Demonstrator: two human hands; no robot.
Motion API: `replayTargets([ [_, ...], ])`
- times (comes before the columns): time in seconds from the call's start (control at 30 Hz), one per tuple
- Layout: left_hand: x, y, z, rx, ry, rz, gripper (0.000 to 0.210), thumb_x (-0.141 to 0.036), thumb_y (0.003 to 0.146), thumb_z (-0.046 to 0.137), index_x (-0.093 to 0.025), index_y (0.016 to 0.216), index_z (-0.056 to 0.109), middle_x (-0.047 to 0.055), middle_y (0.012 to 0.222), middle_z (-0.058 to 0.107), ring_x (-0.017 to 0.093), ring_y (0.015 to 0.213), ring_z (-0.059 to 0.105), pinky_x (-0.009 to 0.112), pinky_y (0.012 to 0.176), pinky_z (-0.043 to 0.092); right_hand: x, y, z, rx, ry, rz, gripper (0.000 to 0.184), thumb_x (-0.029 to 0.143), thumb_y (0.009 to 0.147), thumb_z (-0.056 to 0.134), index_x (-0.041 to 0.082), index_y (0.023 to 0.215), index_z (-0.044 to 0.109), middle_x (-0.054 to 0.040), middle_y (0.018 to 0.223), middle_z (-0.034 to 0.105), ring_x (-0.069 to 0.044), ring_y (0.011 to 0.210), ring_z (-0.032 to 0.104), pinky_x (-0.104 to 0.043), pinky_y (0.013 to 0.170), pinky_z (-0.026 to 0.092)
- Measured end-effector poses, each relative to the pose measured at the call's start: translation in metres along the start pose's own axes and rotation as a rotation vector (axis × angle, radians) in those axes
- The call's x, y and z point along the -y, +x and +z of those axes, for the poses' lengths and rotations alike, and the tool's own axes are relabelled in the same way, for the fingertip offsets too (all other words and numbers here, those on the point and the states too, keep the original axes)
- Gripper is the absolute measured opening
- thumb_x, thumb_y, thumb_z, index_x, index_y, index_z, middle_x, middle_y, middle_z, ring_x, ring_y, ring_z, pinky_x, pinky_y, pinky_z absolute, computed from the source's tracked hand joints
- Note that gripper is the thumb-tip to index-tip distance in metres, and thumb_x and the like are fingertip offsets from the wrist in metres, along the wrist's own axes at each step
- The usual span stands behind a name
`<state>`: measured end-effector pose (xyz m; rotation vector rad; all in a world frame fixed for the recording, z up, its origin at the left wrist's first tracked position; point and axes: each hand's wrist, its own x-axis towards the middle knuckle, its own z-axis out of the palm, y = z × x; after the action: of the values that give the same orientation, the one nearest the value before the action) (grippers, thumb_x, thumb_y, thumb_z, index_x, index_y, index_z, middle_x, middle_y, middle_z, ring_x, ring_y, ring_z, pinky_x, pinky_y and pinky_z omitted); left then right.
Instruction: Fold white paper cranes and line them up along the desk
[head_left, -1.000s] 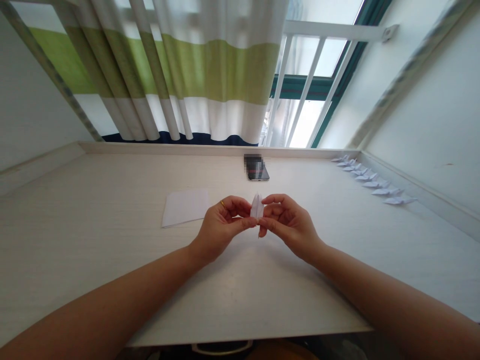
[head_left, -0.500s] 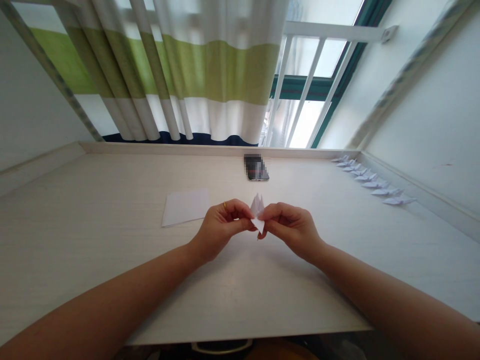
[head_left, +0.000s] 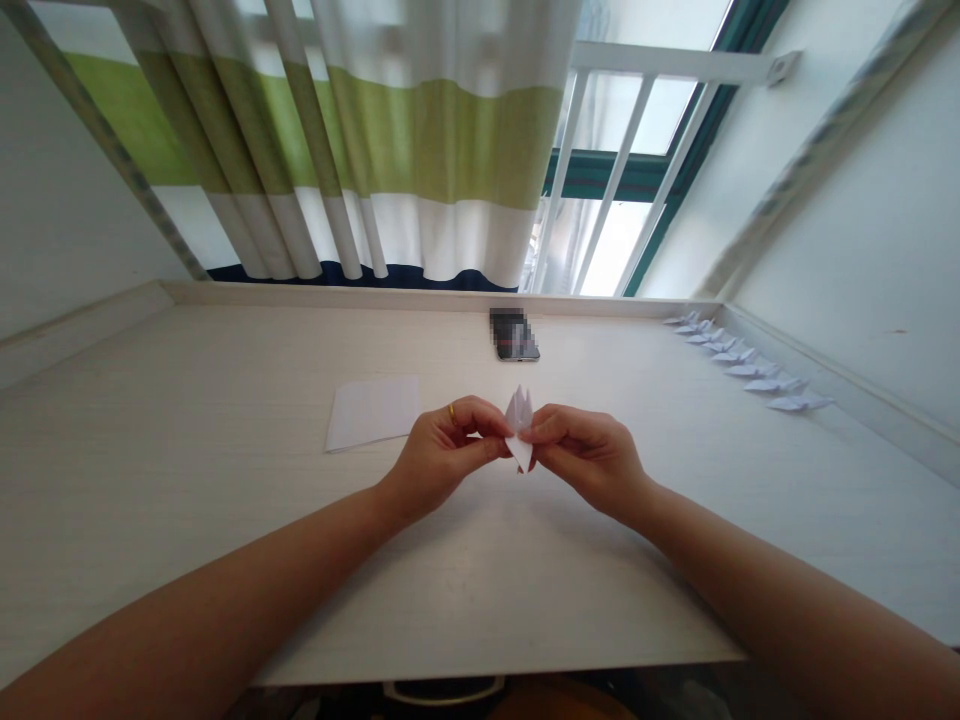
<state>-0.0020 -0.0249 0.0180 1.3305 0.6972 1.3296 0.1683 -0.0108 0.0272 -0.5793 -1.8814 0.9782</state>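
Observation:
A small white folded paper (head_left: 519, 410) is pinched between my two hands above the middle of the table. Its pointed tips stick up and a flap hangs down toward me. My left hand (head_left: 454, 440), with a ring on one finger, grips its left side between thumb and fingers. On the opposite side my right hand (head_left: 589, 450) is closed on the paper's edge. The fingers cover part of the folds.
White paper sheets (head_left: 373, 413) lie left of my hands on the white table (head_left: 480, 620). A phone (head_left: 514, 336), partly pixelated, rests beyond them. Several folded paper cranes (head_left: 765, 372) line the right edge. Behind the table hang curtains (head_left: 450, 140) beside a barred window.
The flap on the near side of the folded paper has shifted slightly and looks narrower. Both hands keep their pinch on it, almost in place.

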Motion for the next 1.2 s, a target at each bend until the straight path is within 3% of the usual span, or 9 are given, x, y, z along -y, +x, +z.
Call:
replayTargets([
  [0.33, 0.0038, -0.0007, -0.0003, -0.032, -0.018, -0.040, 0.009, -0.012, 0.060, 0.068, -0.016, 0.066, 0.063, -0.001, 0.069, 0.060, 0.010, 0.068, 0.056, 0.023, 0.064, 0.046, 0.0048, 0.0026, -0.0014, 0.014, -0.112, -0.125, 0.013, 0.005, 0.072, 0.055, 0.016, 0.073, 0.062, -0.0026, 0.068, 0.061, -0.011, 0.059, 0.060, -0.022, 0.052, 0.049],
  [0.6, 0.0023, -0.0029, 0.0009, -0.021, -0.071, -0.120, 0.006, -0.014, 0.066, 0.064, -0.015, 0.070, 0.060, 0.000, 0.070, 0.059, 0.009, 0.070, 0.055, 0.021, 0.064, 0.044, 0.0054, 0.0040, -0.0033, 0.015, -0.374, -0.281, 0.012, 0.007, 0.072, 0.054, 0.016, 0.074, 0.062, -0.0046, 0.069, 0.062, -0.012, 0.062, 0.059, -0.023, 0.053, 0.048],
  [0.8, 0.0022, -0.0015, 0.0028, -0.095, -0.084, -0.089, 0.026, -0.012, 0.055, 0.072, -0.016, 0.070, 0.051, -0.003, 0.071, 0.055, 0.008, 0.070, 0.054, 0.021, 0.064, 0.047, 0.0049, 0.0027, -0.0023, -0.001, -0.434, -0.286, 0.013, 0.009, 0.073, 0.052, 0.018, 0.073, 0.061, -0.0051, 0.072, 0.062, -0.011, 0.061, 0.058, -0.022, 0.053, 0.047],
  [1.03, 0.0040, -0.0007, 0.0036, -0.110, -0.068, -0.093, 0.026, -0.014, 0.058, 0.072, -0.016, 0.073, 0.050, -0.004, 0.071, 0.057, 0.008, 0.069, 0.056, 0.021, 0.064, 0.048, 0.0045, 0.0013, -0.0039, 0.069, -0.362, -0.262, 0.012, 0.009, 0.072, 0.052, 0.017, 0.078, 0.059, -0.0067, 0.075, 0.061, -0.013, 0.066, 0.058, -0.026, 0.058, 0.048],
  [1.2, 0.0031, -0.0006, 0.0039, -0.117, -0.054, -0.112, 0.026, -0.015, 0.057, 0.072, -0.015, 0.071, 0.050, -0.003, 0.068, 0.059, 0.008, 0.066, 0.056, 0.021, 0.062, 0.048, -0.0004, 0.0013, -0.0001, 0.006, -0.223, -0.110, 0.005, 0.015, 0.074, 0.057, 0.017, 0.071, 0.055, -0.0039, 0.070, 0.060, -0.012, 0.062, 0.057, -0.026, 0.055, 0.047],
])
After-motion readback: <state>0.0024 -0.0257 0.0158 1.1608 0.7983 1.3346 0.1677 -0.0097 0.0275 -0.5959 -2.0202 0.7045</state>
